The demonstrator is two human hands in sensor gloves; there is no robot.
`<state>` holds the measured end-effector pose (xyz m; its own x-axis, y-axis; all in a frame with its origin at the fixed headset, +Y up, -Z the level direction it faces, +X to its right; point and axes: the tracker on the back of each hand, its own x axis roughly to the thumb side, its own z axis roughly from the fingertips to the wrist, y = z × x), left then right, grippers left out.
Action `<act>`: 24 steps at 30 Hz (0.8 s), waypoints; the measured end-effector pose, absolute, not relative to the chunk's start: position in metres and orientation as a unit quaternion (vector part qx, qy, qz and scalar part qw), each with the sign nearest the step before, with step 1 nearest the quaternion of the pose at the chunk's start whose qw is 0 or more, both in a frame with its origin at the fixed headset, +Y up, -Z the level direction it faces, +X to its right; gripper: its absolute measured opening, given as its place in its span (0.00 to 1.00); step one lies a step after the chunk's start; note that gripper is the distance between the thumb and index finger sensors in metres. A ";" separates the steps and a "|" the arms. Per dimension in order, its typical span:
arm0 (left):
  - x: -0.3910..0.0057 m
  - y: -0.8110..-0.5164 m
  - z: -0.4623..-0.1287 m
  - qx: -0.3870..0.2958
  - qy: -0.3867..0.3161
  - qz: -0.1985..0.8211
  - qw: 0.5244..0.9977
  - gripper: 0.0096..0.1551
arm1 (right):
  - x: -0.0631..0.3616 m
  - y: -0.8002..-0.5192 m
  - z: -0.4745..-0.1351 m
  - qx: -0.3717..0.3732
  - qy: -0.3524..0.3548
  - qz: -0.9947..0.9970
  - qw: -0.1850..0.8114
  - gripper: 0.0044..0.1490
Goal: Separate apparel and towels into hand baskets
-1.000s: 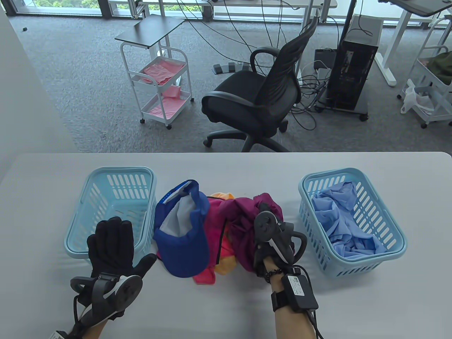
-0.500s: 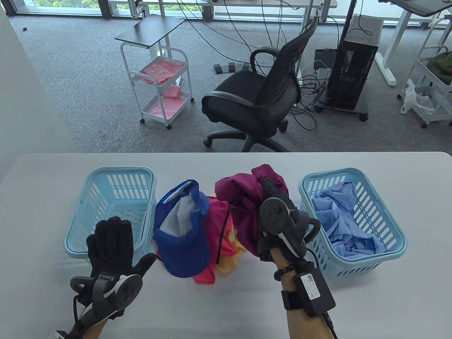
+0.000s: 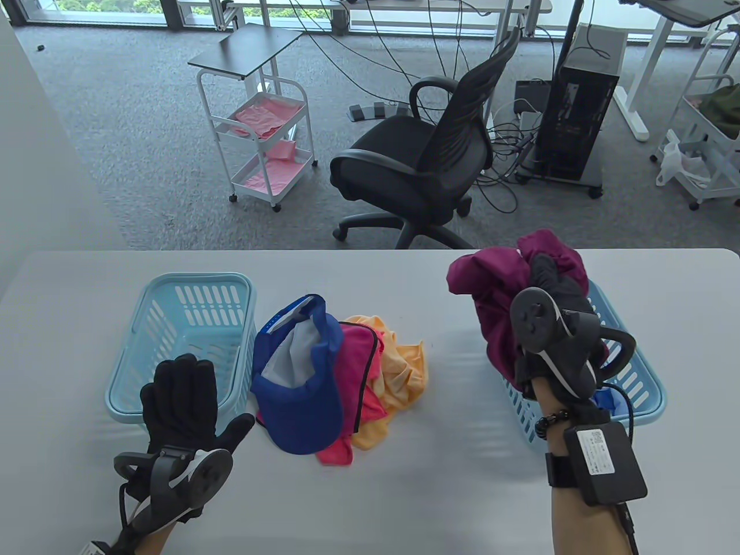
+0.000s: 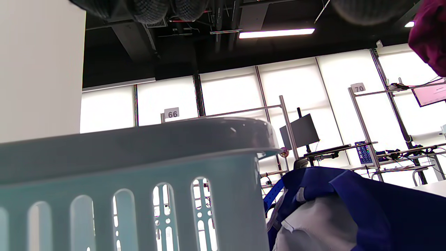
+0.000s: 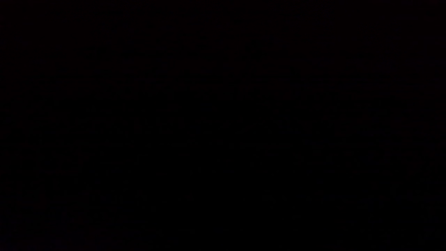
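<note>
My right hand (image 3: 549,324) holds the dark pink cloth (image 3: 497,295) bunched up in my fingers, up over the right basket (image 3: 644,393). My left hand (image 3: 179,404) lies flat and open, holding nothing, by the left basket (image 3: 196,289).

Baskets (image 3: 173,300) pale blue, slotted. Cap (image 3: 300,399) royal blue, grey-lined. Held garment (image 3: 491,289) magenta. Pile: pink cloth (image 3: 361,370), orange cloth (image 3: 404,370). Gloves (image 3: 179,399) black.
</note>
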<state>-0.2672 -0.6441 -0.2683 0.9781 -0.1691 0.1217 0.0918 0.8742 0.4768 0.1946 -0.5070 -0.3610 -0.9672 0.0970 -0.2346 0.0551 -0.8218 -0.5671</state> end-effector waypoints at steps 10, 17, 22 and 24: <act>-0.268 -0.644 -0.269 0.241 -0.076 -0.069 0.965 0.61 | 0.239 -0.533 -0.384 -0.189 -0.234 0.952 -0.053 0.31; -0.267 -0.644 -0.270 0.238 -0.077 -0.069 0.966 0.61 | 0.249 -0.560 -0.401 -0.205 -0.180 0.960 -0.070 0.31; -0.267 -0.644 -0.270 0.238 -0.078 -0.070 0.966 0.61 | 0.253 -0.579 -0.414 -0.209 -0.143 0.964 -0.083 0.31; -0.267 -0.644 -0.270 0.237 -0.079 -0.070 0.966 0.61 | 0.254 -0.584 -0.419 -0.210 -0.132 0.965 -0.089 0.31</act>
<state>-0.2665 -0.6444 -0.2696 0.9779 -0.1719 0.1190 0.0972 0.8777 0.4692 0.2539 -0.5841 -0.4188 -0.8960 -0.1156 -0.4287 0.2261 -0.9497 -0.2166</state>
